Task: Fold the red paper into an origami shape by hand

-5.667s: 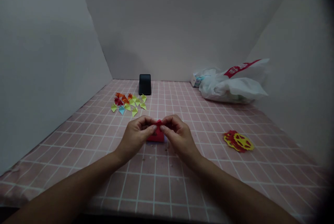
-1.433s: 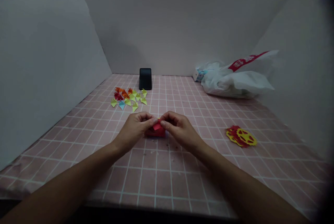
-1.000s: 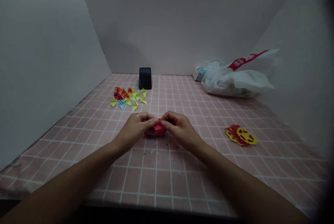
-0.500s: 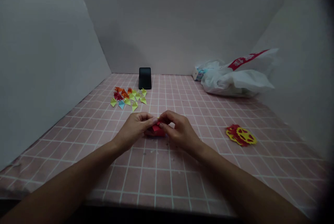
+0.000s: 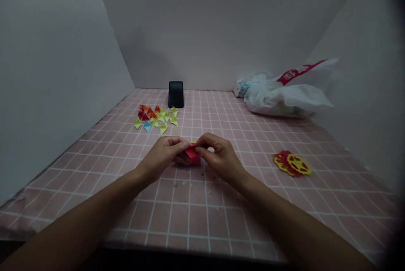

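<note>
A small piece of folded red paper (image 5: 191, 152) is held between both hands over the middle of the table. My left hand (image 5: 166, 153) pinches its left side, the thumb lying on top. My right hand (image 5: 218, 153) grips the right edge between thumb and forefinger. Below and behind the piece, more red and a strip of yellow show, seemingly a stack of paper; my fingers hide part of it. Several small folded paper figures (image 5: 154, 117) in yellow, orange, red and blue lie in a group beyond my left hand.
A black phone (image 5: 176, 94) leans upright near the back wall. At the back right lies a white plastic bag (image 5: 284, 98) beside a small box (image 5: 241, 88). Red and yellow cut-out shapes (image 5: 292, 164) rest on the checked tablecloth (image 5: 215, 220) at right. Walls stand on three sides.
My right hand has shifted slightly to the right, and more of the red paper now shows between the hands. The left hand has hardly moved.
</note>
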`<state>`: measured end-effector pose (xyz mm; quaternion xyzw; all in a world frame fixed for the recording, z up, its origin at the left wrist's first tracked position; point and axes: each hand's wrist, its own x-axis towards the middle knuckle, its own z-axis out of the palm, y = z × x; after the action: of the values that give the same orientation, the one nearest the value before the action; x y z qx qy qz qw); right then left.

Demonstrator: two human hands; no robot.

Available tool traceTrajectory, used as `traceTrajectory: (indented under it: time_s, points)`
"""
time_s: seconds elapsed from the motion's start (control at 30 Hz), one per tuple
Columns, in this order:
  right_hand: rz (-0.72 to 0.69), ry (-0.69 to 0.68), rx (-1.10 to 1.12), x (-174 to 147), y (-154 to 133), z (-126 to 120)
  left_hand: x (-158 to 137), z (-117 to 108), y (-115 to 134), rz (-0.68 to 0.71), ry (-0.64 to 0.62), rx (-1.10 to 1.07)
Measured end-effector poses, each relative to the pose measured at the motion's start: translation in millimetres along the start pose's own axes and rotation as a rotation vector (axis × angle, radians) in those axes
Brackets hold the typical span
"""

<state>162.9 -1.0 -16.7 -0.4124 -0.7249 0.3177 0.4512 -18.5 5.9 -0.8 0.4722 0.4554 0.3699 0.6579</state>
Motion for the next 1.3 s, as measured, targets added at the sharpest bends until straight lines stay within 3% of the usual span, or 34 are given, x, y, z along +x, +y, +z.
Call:
traceTrajectory:
  time_s: [0.43, 0.87, 1.3]
  points:
    - [0.241, -0.050, 0.253, 3.6, 6.8, -0.9, 0.2, 1.1, 1.3, -0.009, -0.005, 0.023]
    - [0.277, -0.118, 0.291, 3.6, 2.0, -1.7, -5.5, 7.8, 10.0, 0.093, 0.100, 0.234]
    - [0.273, -0.128, 0.252, 4.2, 6.9, -0.2, -2.4, 2.7, 3.9, 0.072, 0.059, 0.163]
